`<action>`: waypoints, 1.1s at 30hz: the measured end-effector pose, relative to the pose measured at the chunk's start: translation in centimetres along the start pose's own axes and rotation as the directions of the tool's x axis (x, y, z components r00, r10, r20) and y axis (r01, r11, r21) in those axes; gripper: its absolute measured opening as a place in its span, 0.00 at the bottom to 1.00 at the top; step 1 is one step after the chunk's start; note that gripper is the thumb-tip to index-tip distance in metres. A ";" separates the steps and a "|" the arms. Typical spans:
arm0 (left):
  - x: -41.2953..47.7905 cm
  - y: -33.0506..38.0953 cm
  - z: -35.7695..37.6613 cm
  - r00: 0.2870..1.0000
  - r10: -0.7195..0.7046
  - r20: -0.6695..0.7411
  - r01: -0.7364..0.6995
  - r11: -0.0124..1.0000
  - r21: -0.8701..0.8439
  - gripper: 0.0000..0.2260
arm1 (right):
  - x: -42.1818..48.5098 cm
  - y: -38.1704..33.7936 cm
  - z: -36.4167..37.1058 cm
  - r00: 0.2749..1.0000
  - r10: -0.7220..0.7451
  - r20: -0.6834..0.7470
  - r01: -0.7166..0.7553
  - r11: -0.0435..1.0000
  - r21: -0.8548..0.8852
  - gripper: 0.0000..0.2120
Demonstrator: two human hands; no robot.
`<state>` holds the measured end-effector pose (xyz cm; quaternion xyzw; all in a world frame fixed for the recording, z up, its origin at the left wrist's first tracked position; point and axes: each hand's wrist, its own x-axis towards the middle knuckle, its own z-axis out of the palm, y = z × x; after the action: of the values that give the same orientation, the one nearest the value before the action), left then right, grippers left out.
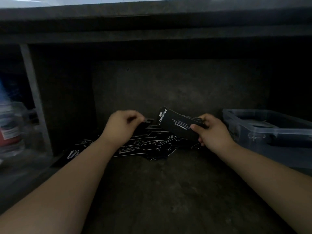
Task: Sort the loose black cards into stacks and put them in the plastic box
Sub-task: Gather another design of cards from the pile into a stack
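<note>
A heap of loose black cards (152, 142) with white print lies on the dark shelf floor between my hands. My right hand (212, 132) grips a stack of black cards (175, 124) lifted above the heap, the top card reading "CAMPING CLUB". Just left of that stack, my left hand (123, 125) pinches a single black card (146, 122) over the heap. The grey translucent plastic box (263, 132) stands at the right and holds some dark cards.
A dark back wall and a low overhang close in the shelf space. At the left, a pale upright post (35, 98) separates a compartment with blurred containers (11, 129). Bare dark shelf floor (168, 191) lies in front of the heap.
</note>
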<state>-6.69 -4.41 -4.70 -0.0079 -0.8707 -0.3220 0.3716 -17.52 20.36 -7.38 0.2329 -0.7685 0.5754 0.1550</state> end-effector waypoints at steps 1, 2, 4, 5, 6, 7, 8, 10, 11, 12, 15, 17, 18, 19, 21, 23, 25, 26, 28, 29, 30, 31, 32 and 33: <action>0.1 0.5 -0.2 0.995 -0.014 -0.098 0.002 0.992 -0.124 0.04 | 0.1 0.0 -0.1 1.000 -0.002 -0.010 0.002 1.000 0.000 0.07; 0.2 0.9 -0.4 0.982 -0.072 -0.175 0.018 0.957 -0.288 0.04 | 0.2 0.0 -0.2 1.000 0.001 -0.015 -0.001 1.000 0.000 0.07; 0.3 1.7 -0.9 0.951 -0.256 -0.173 0.093 0.769 -0.633 0.04 | 0.3 0.0 -0.2 1.000 0.015 -0.015 -0.015 1.000 0.007 0.06; 0.3 1.8 -1.0 0.942 -0.308 -0.135 0.110 0.661 -0.742 0.04 | 0.3 0.0 -0.2 1.000 0.025 -0.008 -0.025 1.000 0.015 0.06; 0.4 1.7 -1.1 0.937 -0.334 -0.098 0.132 0.601 -0.788 0.04 | 0.2 -0.1 -0.2 0.999 0.034 0.007 -0.034 0.999 0.028 0.06; 0.4 1.6 -1.0 0.934 -0.352 -0.050 0.180 0.590 -0.787 0.04 | 0.2 -0.2 -0.2 0.999 0.040 0.031 -0.041 0.998 0.044 0.05; 0.3 1.3 -0.7 0.928 -0.371 0.018 0.254 0.599 -0.760 0.03 | 0.1 -0.3 -0.3 0.997 0.046 0.061 -0.050 0.997 0.060 0.04; 0.0 1.0 0.0 0.894 -0.409 0.184 0.422 0.626 -0.656 0.02 | -0.1 -0.4 -0.3 0.988 0.068 0.140 -0.081 0.992 0.093 0.02; -0.1 0.7 0.4 0.871 -0.421 0.251 0.482 0.639 -0.599 0.02 | -0.1 -0.4 -0.2 0.979 0.088 0.183 -0.108 0.989 0.103 0.02; -0.2 0.5 0.7 0.854 -0.428 0.296 0.519 0.653 -0.552 0.03 | -0.2 -0.6 -0.1 0.968 0.114 0.222 -0.141 0.984 0.110 0.01; -0.4 0.1 1.1 0.855 -0.412 0.315 0.514 0.749 -0.417 0.06 | -0.7 -1.2 0.1 0.934 0.175 0.313 -0.241 0.952 0.188 0.05; -0.4 0.0 1.3 0.891 -0.362 0.275 0.441 0.835 -0.329 0.07 | -0.9 -1.4 0.1 0.917 0.162 0.365 -0.248 0.947 0.203 0.08; -0.4 0.0 1.4 0.909 -0.334 0.250 0.399 0.868 -0.293 0.07 | -1.0 -1.4 0.0 0.916 0.132 0.379 -0.199 0.969 0.145 0.08; -0.4 -0.1 1.5 0.926 -0.305 0.223 0.357 0.900 -0.250 0.08 | -1.0 -1.3 0.0 0.918 0.102 0.384 -0.140 0.988 0.072 0.09; -0.3 -0.4 1.7 0.948 -0.257 0.186 0.286 0.947 -0.148 0.08 | -1.0 -1.2 -0.1 0.941 0.075 0.331 -0.076 0.997 -0.008 0.08; -0.4 -0.6 2.0 0.950 -0.248 0.189 0.263 0.963 -0.057 0.11 | -0.6 -1.1 -0.4 0.976 0.069 0.204 -0.077 0.997 0.031 0.07; -0.8 -0.6 2.2 0.949 -0.205 0.239 0.193 0.979 0.071 0.16 | -0.1 -1.1 -0.9 0.995 0.058 0.079 -0.067 0.992 0.109 0.06; -0.9 -0.5 2.4 0.943 -0.173 0.284 0.141 0.982 0.129 0.20 | 0.1 -1.0 -1.1 0.998 0.054 0.038 -0.059 0.991 0.121 0.06; -1.1 -0.2 2.8 0.921 -0.133 0.367 0.069 0.981 0.182 0.25 | 0.3 -0.6 -1.3 0.998 0.058 0.008 -0.058 0.993 0.101 0.04; -1.1 -0.1 3.0 0.907 -0.128 0.401 0.048 0.978 0.204 0.26 | 0.3 -0.5 -1.2 0.998 0.060 0.009 -0.060 0.994 0.095 0.03; -1.1 0.0 3.1 0.898 -0.126 0.421 0.030 0.974 0.226 0.26 | 0.3 -0.3 -1.1 0.998 0.059 0.016 -0.060 0.994 0.093 0.02; -1.0 0.0 3.1 0.894 -0.124 0.431 0.017 0.970 0.243 0.25 | 0.3 -0.3 -1.0 0.998 0.054 0.027 -0.056 0.995 0.086 0.02; -0.9 0.0 3.1 0.894 -0.119 0.431 0.009 0.968 0.250 0.24 | 0.2 -0.3 -0.9 0.998 0.048 0.037 -0.051 0.996 0.077 0.02; -0.7 -0.1 3.1 0.897 -0.114 0.426 0.004 0.968 0.251 0.24 | 0.2 -0.3 -0.8 0.998 0.044 0.046 -0.047 0.997 0.066 0.02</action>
<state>-8.16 -2.53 -6.80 -0.0076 -0.9644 -0.2141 0.1547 -17.58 20.97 -6.81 0.2331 -0.7571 0.5990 0.1170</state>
